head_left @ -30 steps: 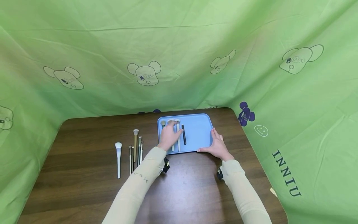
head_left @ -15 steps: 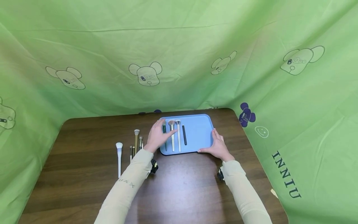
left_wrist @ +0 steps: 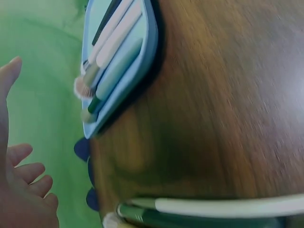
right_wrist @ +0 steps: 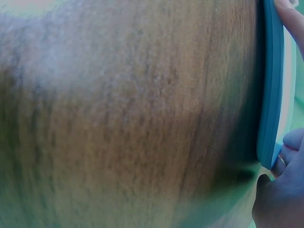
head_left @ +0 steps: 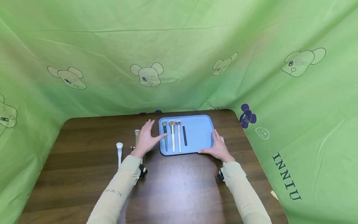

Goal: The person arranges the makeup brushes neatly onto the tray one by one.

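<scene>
My left hand (head_left: pixel 145 141) is spread wide with nothing in it, over several makeup brushes (head_left: pixel 137 133) on the table that it partly hides. In the left wrist view a white-handled brush (left_wrist: pixel 228 207) and a dark green one (left_wrist: pixel 190 220) lie below the hand. Across from it is the blue tray (head_left: pixel 199 133). Inside, side by side, lie a green-handled brush (head_left: pixel 166 141), two white-handled brushes (head_left: pixel 172 138) and a short black stick (head_left: pixel 184 137). My right hand (head_left: pixel 217 148) rests on the tray's near right corner, thumb at the front edge, fingers along the side.
A pale makeup brush (head_left: pixel 119 152) lies on the brown wooden table (head_left: pixel 70 180), left of the other loose brushes. Green printed cloth (head_left: pixel 184 62) hangs behind the table and along both sides.
My left hand has withdrawn leftward from over the tray, uncovering the green-handled brush and its neighbours, and now covers most of the loose brushes. The right hand stays at the tray corner.
</scene>
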### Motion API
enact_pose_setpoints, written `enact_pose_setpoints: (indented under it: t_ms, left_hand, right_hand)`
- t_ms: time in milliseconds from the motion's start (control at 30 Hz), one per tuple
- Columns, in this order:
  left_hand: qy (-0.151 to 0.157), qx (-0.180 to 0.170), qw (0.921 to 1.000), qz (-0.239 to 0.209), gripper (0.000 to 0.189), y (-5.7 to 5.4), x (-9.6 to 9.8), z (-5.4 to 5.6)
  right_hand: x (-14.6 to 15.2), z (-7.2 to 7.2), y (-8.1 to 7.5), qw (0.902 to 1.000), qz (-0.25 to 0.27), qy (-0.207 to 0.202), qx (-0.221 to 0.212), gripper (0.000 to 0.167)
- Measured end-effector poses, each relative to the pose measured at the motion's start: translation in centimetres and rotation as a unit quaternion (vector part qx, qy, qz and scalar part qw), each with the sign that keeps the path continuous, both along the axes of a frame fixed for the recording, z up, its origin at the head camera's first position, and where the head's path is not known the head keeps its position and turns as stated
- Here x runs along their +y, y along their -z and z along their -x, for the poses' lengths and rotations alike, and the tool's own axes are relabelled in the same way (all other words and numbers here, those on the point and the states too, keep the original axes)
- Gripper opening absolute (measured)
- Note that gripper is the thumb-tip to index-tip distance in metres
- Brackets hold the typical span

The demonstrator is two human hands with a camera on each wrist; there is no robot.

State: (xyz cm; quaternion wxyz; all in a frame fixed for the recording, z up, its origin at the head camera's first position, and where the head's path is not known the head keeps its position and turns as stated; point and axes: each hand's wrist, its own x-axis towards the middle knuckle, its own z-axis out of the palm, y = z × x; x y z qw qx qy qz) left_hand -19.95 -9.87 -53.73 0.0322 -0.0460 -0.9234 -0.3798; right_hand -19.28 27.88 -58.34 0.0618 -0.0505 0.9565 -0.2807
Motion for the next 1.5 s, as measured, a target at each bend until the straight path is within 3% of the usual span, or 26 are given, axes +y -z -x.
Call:
enact_pose_setpoints:
  t_ms: [367,733,1000,1500]
  left_hand:
    - [-0.021,0.003,0.9998,-0.001,0.104,0.8,-3.3,-1.5]
    - [-0.055,-0.010,0.9984,0.008,0.104,1.1,-6.6,-4.4]
    - [-0.076,0.010,0.9970,0.011,0.102,1.6,-9.0,-6.3]
    - [-0.094,-0.012,0.9950,0.030,0.098,2.5,-11.6,-9.1]
  right_hand:
    - [-0.3,-0.3,-0.5,1.0000,0.006,0.003,0.001,0.145]
    - [-0.3,-0.3,-0.6,1.0000,0.007,0.002,0.001,0.145]
    - [-0.2,-0.3,-0.4,1.0000,0.007,0.002,0.003,0.145]
    - [-0.3,-0.2,-0.7,0.9998,0.012,-0.008,-0.015,0.142]
